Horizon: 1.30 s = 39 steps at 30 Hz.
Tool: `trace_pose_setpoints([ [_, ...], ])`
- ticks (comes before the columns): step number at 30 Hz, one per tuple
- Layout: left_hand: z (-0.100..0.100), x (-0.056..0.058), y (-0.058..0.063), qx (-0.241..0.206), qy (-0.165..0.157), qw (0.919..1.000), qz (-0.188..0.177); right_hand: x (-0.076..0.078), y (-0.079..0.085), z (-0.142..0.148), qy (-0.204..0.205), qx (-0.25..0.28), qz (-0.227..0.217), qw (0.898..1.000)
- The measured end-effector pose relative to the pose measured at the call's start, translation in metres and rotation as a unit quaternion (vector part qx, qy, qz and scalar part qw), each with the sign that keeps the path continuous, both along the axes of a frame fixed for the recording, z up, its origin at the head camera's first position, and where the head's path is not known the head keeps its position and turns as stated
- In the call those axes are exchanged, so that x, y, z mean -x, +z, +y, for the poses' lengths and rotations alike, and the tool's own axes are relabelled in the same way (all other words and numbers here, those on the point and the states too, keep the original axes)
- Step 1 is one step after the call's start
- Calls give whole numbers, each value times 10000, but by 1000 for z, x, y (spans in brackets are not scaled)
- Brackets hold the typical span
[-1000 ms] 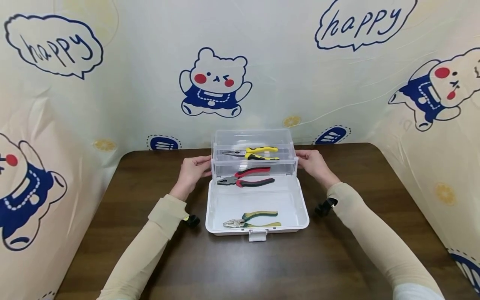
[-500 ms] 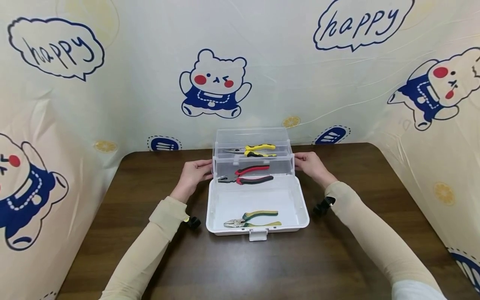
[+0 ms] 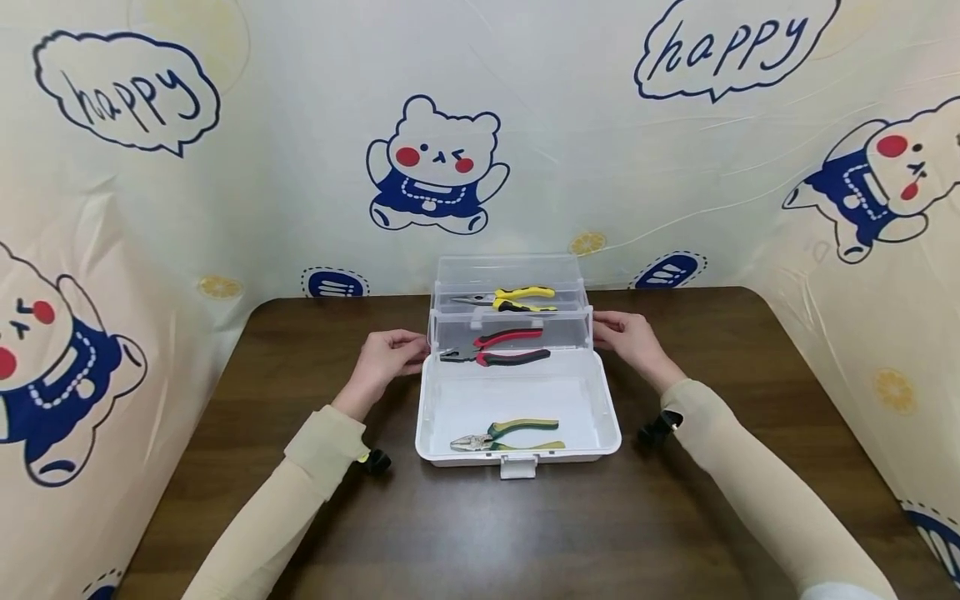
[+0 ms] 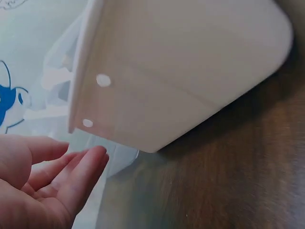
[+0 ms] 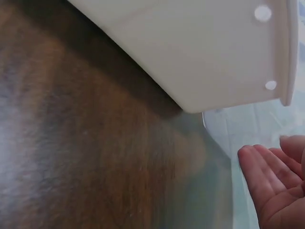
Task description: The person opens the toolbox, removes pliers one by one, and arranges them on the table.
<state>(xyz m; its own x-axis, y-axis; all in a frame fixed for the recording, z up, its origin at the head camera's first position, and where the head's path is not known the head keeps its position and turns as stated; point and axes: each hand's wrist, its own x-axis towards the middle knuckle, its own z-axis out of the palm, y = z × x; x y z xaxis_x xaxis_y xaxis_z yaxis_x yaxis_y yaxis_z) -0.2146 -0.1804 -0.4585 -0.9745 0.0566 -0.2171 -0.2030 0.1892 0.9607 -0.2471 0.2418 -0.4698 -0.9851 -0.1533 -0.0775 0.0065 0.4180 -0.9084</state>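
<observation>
A white toolbox (image 3: 517,392) stands unfolded on the table, its clear trays and lid (image 3: 510,268) tilted up at the back. Yellow-and-black needle-nose pliers (image 3: 522,292) lie in the upper tray. Red-and-black pliers (image 3: 513,360) are in the tray below, and green-handled pliers (image 3: 525,425) rest in the white base near its latch. My left hand (image 3: 384,360) is at the box's back left corner; the left wrist view shows loose fingers (image 4: 88,171) with nothing between them and the thumb. On the opposite side, my right hand (image 3: 628,337) has its fingers (image 5: 259,171) extended, also holding nothing.
The brown wooden table (image 3: 465,533) extends around the box on the front and both sides. A printed curtain (image 3: 300,167) hangs right behind the box and along both sides of the table.
The clear trays have swung slightly further back, and the pliers in them shifted a little with them. Both hands have eased off the box's sides and come slightly lower.
</observation>
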Motion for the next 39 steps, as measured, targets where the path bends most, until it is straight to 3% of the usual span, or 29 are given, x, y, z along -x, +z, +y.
trace_pose_setpoints([
  [7, -2, -35, 11, 320, -412, 9986, -33, -22, 9, 12, 111, 59, 264, 9996],
  [11, -2, -53, 14, 413, -523, 9977, -100, -37, 16, 16, 62, -179, 471, 9987],
  [17, 1, -76, 17, 792, -741, 9941, 40, -56, 28, 17, -48, -276, 752, 9968],
  [20, 4, -85, 18, 1065, -700, 9917, 156, -61, 37, 16, -56, -404, 834, 9957],
  [28, 7, -93, 19, 1304, -581, 9895, 223, -63, 63, 1, -47, -657, 1113, 9916],
  [39, 7, -97, 17, 1438, -543, 9878, 244, -43, 98, -40, 461, -696, 1458, 9858],
])
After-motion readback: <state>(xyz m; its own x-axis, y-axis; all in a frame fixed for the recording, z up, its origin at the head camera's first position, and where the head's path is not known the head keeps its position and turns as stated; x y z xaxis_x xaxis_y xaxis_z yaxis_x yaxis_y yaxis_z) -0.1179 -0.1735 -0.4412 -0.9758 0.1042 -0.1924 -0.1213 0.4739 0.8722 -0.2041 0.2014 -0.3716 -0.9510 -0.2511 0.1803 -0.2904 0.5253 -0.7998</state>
